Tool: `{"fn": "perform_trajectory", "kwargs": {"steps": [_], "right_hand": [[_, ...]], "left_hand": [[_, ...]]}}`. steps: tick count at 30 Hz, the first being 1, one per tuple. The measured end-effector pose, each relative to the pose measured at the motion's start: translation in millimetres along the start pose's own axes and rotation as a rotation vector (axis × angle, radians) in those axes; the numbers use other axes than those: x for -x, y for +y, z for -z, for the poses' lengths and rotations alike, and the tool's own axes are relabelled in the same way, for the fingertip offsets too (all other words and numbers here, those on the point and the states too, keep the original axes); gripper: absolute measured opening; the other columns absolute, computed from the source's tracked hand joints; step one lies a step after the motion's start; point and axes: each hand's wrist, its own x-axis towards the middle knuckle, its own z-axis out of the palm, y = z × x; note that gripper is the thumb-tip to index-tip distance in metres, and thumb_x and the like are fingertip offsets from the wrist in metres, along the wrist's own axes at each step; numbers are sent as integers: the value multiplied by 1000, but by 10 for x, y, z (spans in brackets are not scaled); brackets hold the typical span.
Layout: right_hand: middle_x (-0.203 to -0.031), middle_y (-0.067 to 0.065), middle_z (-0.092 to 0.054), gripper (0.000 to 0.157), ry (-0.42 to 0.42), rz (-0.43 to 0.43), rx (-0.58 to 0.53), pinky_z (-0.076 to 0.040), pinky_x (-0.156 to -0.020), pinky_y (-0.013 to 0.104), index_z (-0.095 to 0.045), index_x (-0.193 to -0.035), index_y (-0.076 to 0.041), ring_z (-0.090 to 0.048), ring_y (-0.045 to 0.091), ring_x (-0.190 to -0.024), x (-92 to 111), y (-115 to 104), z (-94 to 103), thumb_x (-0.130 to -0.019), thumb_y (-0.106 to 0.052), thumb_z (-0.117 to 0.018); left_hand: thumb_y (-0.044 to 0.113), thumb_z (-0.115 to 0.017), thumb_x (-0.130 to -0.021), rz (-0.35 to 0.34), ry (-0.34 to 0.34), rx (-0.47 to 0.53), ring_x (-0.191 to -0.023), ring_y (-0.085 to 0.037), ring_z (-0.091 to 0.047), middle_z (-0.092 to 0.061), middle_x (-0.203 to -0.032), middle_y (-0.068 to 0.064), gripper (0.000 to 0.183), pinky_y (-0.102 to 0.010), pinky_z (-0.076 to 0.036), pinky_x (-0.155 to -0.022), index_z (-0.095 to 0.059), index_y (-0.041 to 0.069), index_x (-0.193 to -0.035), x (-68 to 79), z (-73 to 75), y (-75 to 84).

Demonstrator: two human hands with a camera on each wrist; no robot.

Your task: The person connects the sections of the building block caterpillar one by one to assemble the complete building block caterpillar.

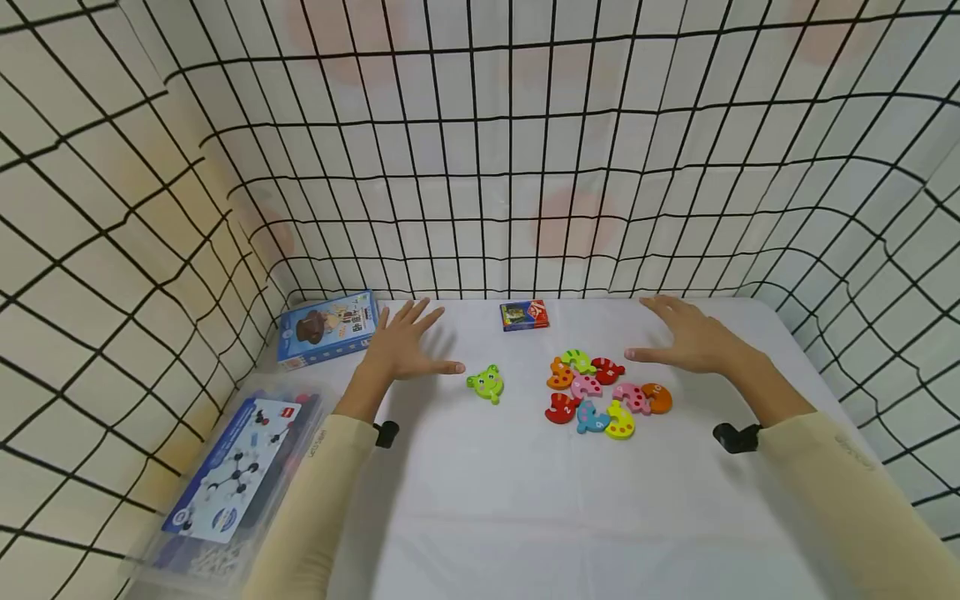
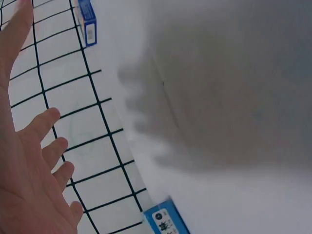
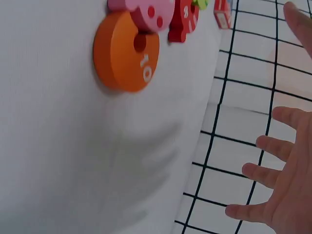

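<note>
A green frog (image 1: 487, 384) lies on the white table (image 1: 555, 517), just right of the left thumb's tip as the head view shows it. Right of the frog, nine pieces lie close together: green (image 1: 577, 360), two red, two pink, blue (image 1: 592, 417), yellow (image 1: 620, 420) and two orange; the right wrist view shows a white 10 on the outermost orange piece (image 3: 126, 53). The left hand (image 1: 405, 348) is raised over the table, fingers spread, holding nothing. The right hand (image 1: 697, 340) is likewise spread and free of any object, beyond the pieces' right side. Between the hands, at the far edge, sits a small box (image 1: 525, 315). A blue box (image 1: 327, 329) lies left of the left hand; nearer, a clear tub (image 1: 281, 462) with a molecule card (image 1: 236, 471) stands beside the left sleeve (image 1: 300, 500). Black grid (image 1: 511, 118) surrounds the table's back and sides.
</note>
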Motion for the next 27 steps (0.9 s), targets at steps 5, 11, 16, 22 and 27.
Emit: {"fn": "perform_trajectory", "kwargs": {"steps": [5, 11, 16, 22, 27], "right_hand": [[-165, 28, -25, 110, 3, 25, -61, -32, -107, 80, -31, -161, -10, -26, 54, -148, 66, -83, -125, -84, -82, -58], [-163, 23, -34, 96, 24, 44, -143, -36, -108, 77, -38, -158, -12, -34, 48, -147, 118, -250, -297, -87, -69, -67], [-155, 20, -45, 90, 37, 50, -222, -51, -99, 68, -42, -156, -14, -49, 43, -135, 168, -414, -427, -85, -57, -76], [-149, 18, -53, 82, 64, 110, -283, -55, -98, 61, -50, -151, -12, -53, 39, -133, 213, -583, -615, -84, -48, -81], [-136, 14, -62, 75, 95, 188, -309, -57, -98, 55, -58, -143, -7, -59, 33, -122, 249, -700, -760, -84, -46, -82]], "left_hand": [[86, -59, -76, -43, 16, 47, -159, -31, -22, -26, -172, -4, 106, -58, -9, -130, -35, 30, -162, 58, -128, 98], [71, -61, -87, -131, 35, 136, -153, -34, -36, -38, -166, -6, 82, -58, -26, -125, -49, 26, -154, 108, -277, 189], [57, -62, -94, -196, 43, 228, -148, -34, -42, -45, -161, -7, 64, -61, -36, -119, -56, 25, -149, 132, -416, 251], [44, -65, -99, -214, 6, 357, -144, -34, -46, -50, -155, -9, 53, -56, -39, -118, -60, 22, -146, 182, -563, 320], [34, -65, -102, -234, -27, 441, -143, -36, -46, -52, -151, -12, 45, -55, -38, -119, -62, 20, -144, 220, -609, 388]]}}
